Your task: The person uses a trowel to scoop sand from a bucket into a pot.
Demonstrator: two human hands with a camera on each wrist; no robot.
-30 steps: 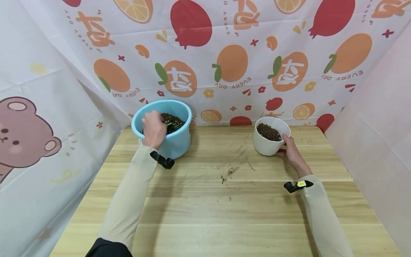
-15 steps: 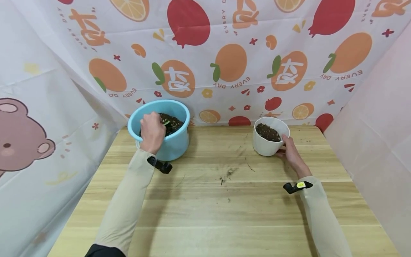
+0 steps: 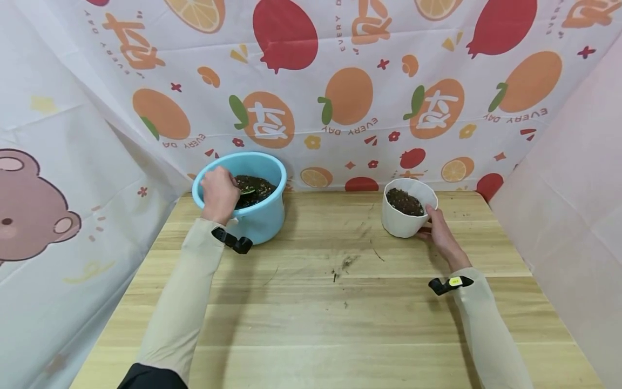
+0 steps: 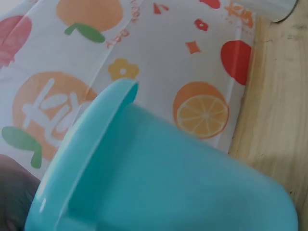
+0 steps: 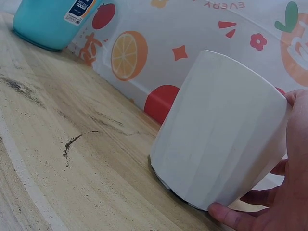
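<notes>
My left hand point(image 3: 218, 194) reaches over the near rim of a light blue bucket point(image 3: 262, 220) holding dark soil speckled with light bits. It grips what looks like a small garden trowel point(image 3: 248, 191); only a dark, green-edged part shows at the soil, and the hand hides the rest. In the left wrist view the bucket's wall point(image 4: 183, 178) covers most of the work. My right hand point(image 3: 443, 237) holds a white faceted pot point(image 3: 402, 220) with dark soil inside. In the right wrist view the thumb lies at the pot's rim and fingertips point(image 5: 224, 215) touch its base.
Both containers stand at the back of a wooden table point(image 3: 311, 324). Soil smudges point(image 3: 349, 262) and a thin dark strand point(image 3: 377, 251) lie between them. A fruit-print cloth point(image 3: 311, 119) hangs directly behind, with pale cloths at both sides.
My left hand has shifted left and a little up inside the bucket, and the green-edged part has moved left with it. The right hand and white pot stay in place.
</notes>
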